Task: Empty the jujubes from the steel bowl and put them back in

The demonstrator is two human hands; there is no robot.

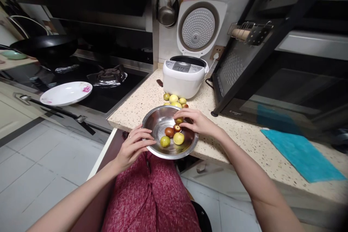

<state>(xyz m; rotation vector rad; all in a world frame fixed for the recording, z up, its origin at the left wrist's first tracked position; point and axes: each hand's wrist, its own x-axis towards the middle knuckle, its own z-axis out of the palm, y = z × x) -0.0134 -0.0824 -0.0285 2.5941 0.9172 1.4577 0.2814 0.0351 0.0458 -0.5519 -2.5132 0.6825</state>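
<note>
A steel bowl extends over the front edge of the counter, above my lap, with several green, yellow and brown jujubes inside. My left hand has hold of the bowl's left rim, fingers over the edge. My right hand reaches over the right rim, its fingers curled around a greenish-brown jujube. Close to those fingertips lies a brown jujube with a pale end. Behind the bowl, more jujubes sit on the counter, partly hidden by the rim.
A white rice cooker with its lid up stands behind the fruit on the speckled counter. To the right are a black-framed rack, an oven and a teal cloth. A plate and a wok are on the stove.
</note>
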